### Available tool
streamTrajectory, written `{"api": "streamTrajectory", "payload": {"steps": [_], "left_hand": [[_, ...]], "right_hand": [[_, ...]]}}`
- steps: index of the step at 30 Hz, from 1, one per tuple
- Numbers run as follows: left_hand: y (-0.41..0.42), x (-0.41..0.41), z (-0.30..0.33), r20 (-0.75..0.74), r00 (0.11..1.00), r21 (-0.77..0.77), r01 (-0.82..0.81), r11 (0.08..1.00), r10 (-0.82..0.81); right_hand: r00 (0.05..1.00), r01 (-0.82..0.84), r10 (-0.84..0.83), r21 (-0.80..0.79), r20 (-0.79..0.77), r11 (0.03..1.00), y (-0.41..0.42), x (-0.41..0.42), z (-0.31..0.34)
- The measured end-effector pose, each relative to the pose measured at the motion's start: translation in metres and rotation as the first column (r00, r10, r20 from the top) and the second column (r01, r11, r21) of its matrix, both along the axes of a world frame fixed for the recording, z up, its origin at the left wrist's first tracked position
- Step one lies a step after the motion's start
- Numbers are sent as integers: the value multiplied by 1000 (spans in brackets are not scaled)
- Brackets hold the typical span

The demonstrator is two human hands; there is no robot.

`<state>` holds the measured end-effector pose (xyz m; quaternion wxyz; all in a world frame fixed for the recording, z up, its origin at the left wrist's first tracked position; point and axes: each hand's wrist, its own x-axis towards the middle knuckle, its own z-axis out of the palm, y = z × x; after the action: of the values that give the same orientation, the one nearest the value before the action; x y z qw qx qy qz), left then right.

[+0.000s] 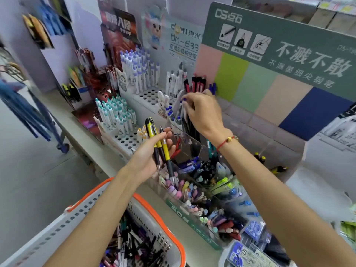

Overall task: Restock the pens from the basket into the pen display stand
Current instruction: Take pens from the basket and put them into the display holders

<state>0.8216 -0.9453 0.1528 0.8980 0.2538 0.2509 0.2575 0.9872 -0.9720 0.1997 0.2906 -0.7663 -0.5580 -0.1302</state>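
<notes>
My left hand [152,155] grips a small bunch of yellow and black pens [160,149], tips pointing down, in front of the clear pen display stand [189,149]. My right hand [204,112] reaches into the upper part of the stand, its fingers pinching a pen with a blue cap [184,105] among dark upright pens. The white basket with an orange rim [154,207] sits at the bottom left and holds several loose pens [134,245].
White peg-hole displays [146,95] with purple- and teal-capped pens stand to the left on the counter. A green and pastel cardboard display [269,78] rises behind the stand. Compartments of erasers and coloured pens [202,199] lie below my right arm. A blue trolley [38,116] stands far left.
</notes>
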Motion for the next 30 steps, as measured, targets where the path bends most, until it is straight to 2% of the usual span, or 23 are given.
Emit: {"api": "streamTrajectory", "payload": {"steps": [2, 4, 8, 10, 12, 13, 16, 18, 22, 26, 30], "left_hand": [[1, -5, 2, 1, 999, 17, 35, 999, -35], [2, -8, 4, -3, 998, 40, 69, 997, -69], [4, -12, 7, -37, 989, 99, 146, 984, -143], [4, -13, 5, -83, 982, 130, 182, 975, -172], [2, -12, 4, -110, 975, 145, 208, 967, -193], [1, -11, 4, -121, 972, 152, 217, 964, -200], [-6, -4, 7, -142, 964, 173, 249, 953, -226], [-12, 1, 10, -132, 955, 184, 286, 941, -264], [-27, 14, 15, -126, 942, 219, 333, 917, -312], [-46, 25, 22, -179, 928, 301, 367, 880, -326], [-61, 39, 24, -198, 913, 328, 403, 854, -355]], "right_hand": [[990, 12, 5, -122, 143, 992, 1, -1, -2], [975, 49, -3, -200, 222, 979, 1, -5, -3], [972, 80, -8, -297, 236, 951, 3, -8, 5], [991, 45, -15, -228, 133, 973, 0, -10, 11], [999, 12, -16, -94, -47, 995, -11, -18, 17], [990, -13, -2, -101, -141, 995, -18, -22, 20], [939, -158, 29, -353, -343, 922, -40, -29, 25], [914, -180, 3, -399, -406, 899, -52, -30, 24], [882, -130, -26, -297, -470, 946, -76, -26, 19], [742, -49, -10, -70, -670, 996, -103, -15, 19], [653, 111, 20, 121, -757, 986, -133, -6, 23]]}}
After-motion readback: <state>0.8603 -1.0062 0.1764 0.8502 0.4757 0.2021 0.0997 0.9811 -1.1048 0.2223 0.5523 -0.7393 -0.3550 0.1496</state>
